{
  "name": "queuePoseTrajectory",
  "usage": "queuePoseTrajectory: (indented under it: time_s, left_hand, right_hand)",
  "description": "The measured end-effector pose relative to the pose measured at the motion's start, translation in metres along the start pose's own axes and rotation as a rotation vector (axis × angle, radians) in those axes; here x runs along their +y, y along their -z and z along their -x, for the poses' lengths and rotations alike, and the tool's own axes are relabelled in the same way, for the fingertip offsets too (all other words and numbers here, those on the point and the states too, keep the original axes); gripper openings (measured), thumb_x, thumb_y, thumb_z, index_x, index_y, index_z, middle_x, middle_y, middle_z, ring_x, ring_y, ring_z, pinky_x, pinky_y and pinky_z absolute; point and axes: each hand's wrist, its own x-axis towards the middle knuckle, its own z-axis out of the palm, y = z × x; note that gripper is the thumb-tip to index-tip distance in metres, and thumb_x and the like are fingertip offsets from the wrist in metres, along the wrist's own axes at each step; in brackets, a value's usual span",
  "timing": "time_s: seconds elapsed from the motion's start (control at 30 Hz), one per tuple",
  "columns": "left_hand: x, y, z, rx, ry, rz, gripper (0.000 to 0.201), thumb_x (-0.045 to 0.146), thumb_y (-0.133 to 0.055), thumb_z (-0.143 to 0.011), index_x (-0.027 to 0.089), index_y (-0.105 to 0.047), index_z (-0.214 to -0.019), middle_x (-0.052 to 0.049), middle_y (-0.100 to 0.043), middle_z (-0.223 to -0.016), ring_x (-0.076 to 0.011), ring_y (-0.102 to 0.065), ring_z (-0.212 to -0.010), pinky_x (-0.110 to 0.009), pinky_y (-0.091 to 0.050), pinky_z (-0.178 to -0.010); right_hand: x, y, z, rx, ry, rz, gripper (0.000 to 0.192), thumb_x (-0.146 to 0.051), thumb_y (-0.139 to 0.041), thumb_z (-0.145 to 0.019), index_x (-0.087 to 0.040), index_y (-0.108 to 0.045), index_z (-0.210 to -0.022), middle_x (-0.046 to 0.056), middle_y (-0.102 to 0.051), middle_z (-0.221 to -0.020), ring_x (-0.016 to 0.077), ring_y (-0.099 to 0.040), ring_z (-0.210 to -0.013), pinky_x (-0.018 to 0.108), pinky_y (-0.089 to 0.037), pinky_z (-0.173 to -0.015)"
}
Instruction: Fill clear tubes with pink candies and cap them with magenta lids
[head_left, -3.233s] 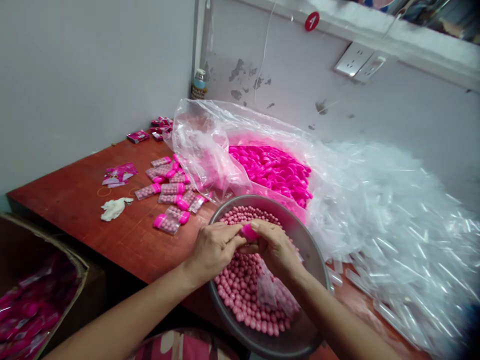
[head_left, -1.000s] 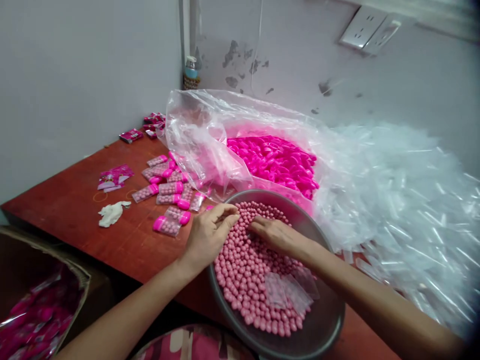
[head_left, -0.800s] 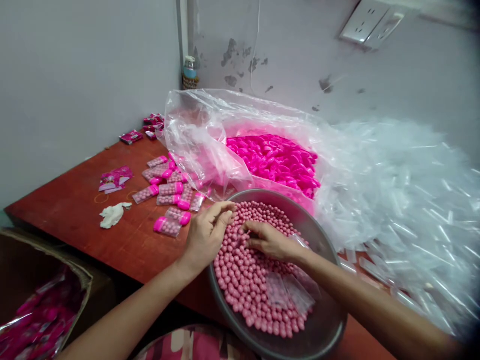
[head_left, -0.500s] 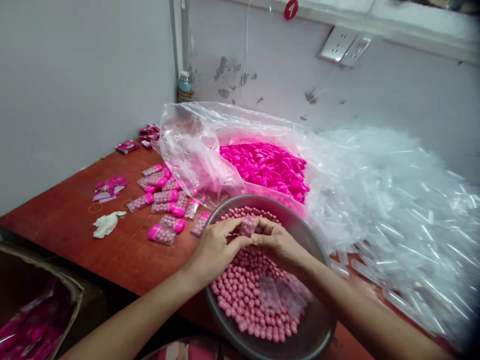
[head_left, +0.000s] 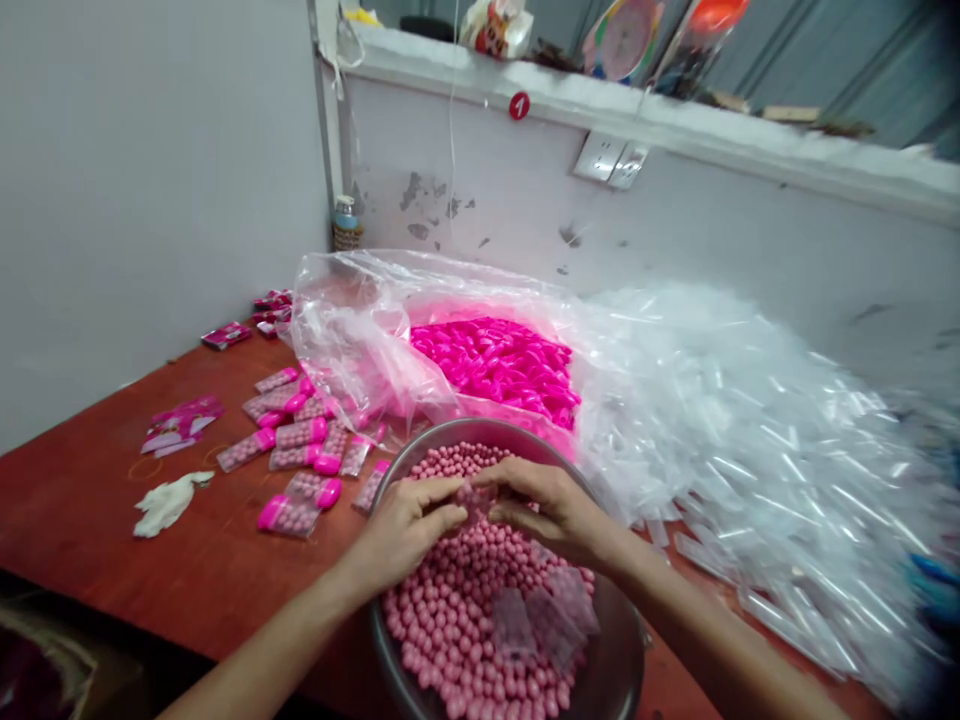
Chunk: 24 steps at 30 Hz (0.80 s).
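Got a clear tube [head_left: 475,502] between left hand [head_left: 411,525] and right hand [head_left: 553,505], pretty much equally near, over beads [head_left: 442,635] in the bowl [head_left: 619,645]. Fingers half-curled around it; too blurry to tell which grips, or its long axis.

A flat, reddish-brown counter [head_left: 210,590] meets a plain, pale grey wall [head_left: 150,200] along its left edge. Past its back edge stands a lilac-grey wall [head_left: 517,230] with dark, uneven patches [head_left: 411,190], white socket plates [head_left: 598,157] and, higher up, a long white ledge [head_left: 675,120] bearing a round red sticker [head_left: 519,105]. Ribbed grey panels [head_left: 900,80] show above the ledge.
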Motion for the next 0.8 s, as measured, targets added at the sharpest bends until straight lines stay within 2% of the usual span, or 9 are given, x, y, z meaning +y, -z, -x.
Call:
queuePoseTrajectory:
  time_s: [0.1,0.17,0.3,0.43,0.5,0.57,0.63,0.73,0.8]
  left_hand:
    - [0.004,0.0,0.0,0.018,0.0,-0.029,0.024,0.016,-0.054,-0.079,0.02,-0.068,-0.098,-0.002,-0.069,-0.085,-0.0173,-0.061,-0.082,-0.026,-0.045,-0.077]
    - [0.005,0.0,0.001,0.034,0.01,-0.074,0.019,0.018,-0.055,-0.078,0.019,-0.069,-0.092,-0.002,-0.069,-0.084,-0.0175,-0.06,-0.081,-0.025,-0.044,-0.077]
    - [0.004,0.001,0.001,0.103,0.037,-0.088,0.016,0.023,-0.054,-0.08,0.019,-0.068,-0.086,-0.002,-0.069,-0.087,-0.0174,-0.059,-0.084,-0.024,-0.043,-0.076]
    - [-0.003,0.002,0.001,0.193,0.129,0.132,0.019,0.026,-0.052,-0.082,0.018,-0.065,-0.094,-0.003,-0.067,-0.092,-0.0186,-0.059,-0.088,-0.024,-0.045,-0.076]
    - [-0.006,0.001,0.001,0.191,0.16,0.239,0.022,0.028,-0.053,-0.081,0.017,-0.062,-0.099,-0.005,-0.066,-0.094,-0.0188,-0.059,-0.088,-0.025,-0.047,-0.075]
    - [-0.008,0.0,0.001,0.154,0.171,0.3,0.024,0.03,-0.054,-0.081,0.017,-0.062,-0.099,-0.005,-0.065,-0.093,-0.0183,-0.059,-0.085,-0.025,-0.047,-0.074]
    - [-0.01,-0.001,0.002,0.133,0.181,0.324,0.023,0.031,-0.054,-0.081,0.017,-0.062,-0.098,-0.005,-0.065,-0.091,-0.0175,-0.059,-0.083,-0.024,-0.047,-0.072]
    - [-0.013,-0.001,0.003,0.155,0.197,0.298,0.024,0.032,-0.055,-0.081,0.019,-0.063,-0.1,-0.004,-0.065,-0.089,-0.0167,-0.059,-0.081,-0.023,-0.047,-0.071]
    - [-0.015,-0.001,0.003,0.168,0.209,0.282,0.027,0.033,-0.056,-0.081,0.02,-0.062,-0.104,-0.003,-0.065,-0.091,-0.0168,-0.059,-0.082,-0.023,-0.047,-0.071]
  right_hand:
    - [-0.002,-0.003,0.001,-0.044,0.055,0.056,0.016,-0.023,-0.051,-0.087,-0.018,-0.061,-0.098,0.006,-0.064,-0.088,0.0151,-0.058,-0.081,0.025,-0.044,-0.072]
    - [0.0,-0.007,0.004,-0.009,0.05,0.055,0.012,-0.023,-0.054,-0.085,-0.017,-0.062,-0.091,0.005,-0.064,-0.081,0.0133,-0.059,-0.074,0.022,-0.045,-0.067]
    - [0.007,-0.014,0.009,0.102,-0.111,-0.072,0.015,-0.03,-0.059,-0.081,-0.015,-0.063,-0.084,0.001,-0.062,-0.064,0.0085,-0.056,-0.051,0.017,-0.043,-0.05]
    - [0.017,-0.004,0.006,-0.061,-0.257,-0.163,0.021,-0.036,-0.057,-0.082,-0.016,-0.064,-0.083,-0.001,-0.061,-0.059,0.0092,-0.057,-0.048,0.017,-0.042,-0.045]
    - [0.03,0.012,-0.004,-0.095,-0.251,0.003,0.022,-0.036,-0.055,-0.083,-0.017,-0.066,-0.085,0.0,-0.066,-0.069,0.0116,-0.061,-0.06,0.018,-0.044,-0.053]
    - [0.051,0.034,-0.021,0.019,-0.267,0.301,0.023,-0.033,-0.048,-0.088,-0.019,-0.065,-0.092,0.002,-0.068,-0.082,0.0136,-0.063,-0.072,0.02,-0.046,-0.064]
    - [0.079,0.057,-0.043,0.155,-0.369,0.695,0.024,-0.028,-0.042,-0.09,-0.02,-0.063,-0.099,0.004,-0.068,-0.093,0.0153,-0.062,-0.082,0.023,-0.045,-0.073]
    - [0.123,0.083,-0.079,0.18,-0.453,0.828,0.024,-0.019,-0.044,-0.088,-0.018,-0.062,-0.103,0.011,-0.063,-0.105,0.022,-0.057,-0.096,0.031,-0.042,-0.079]
    - [0.145,0.091,-0.098,0.188,-0.486,0.862,0.023,-0.014,-0.046,-0.084,-0.016,-0.064,-0.099,0.014,-0.06,-0.106,0.0252,-0.053,-0.101,0.034,-0.042,-0.079]
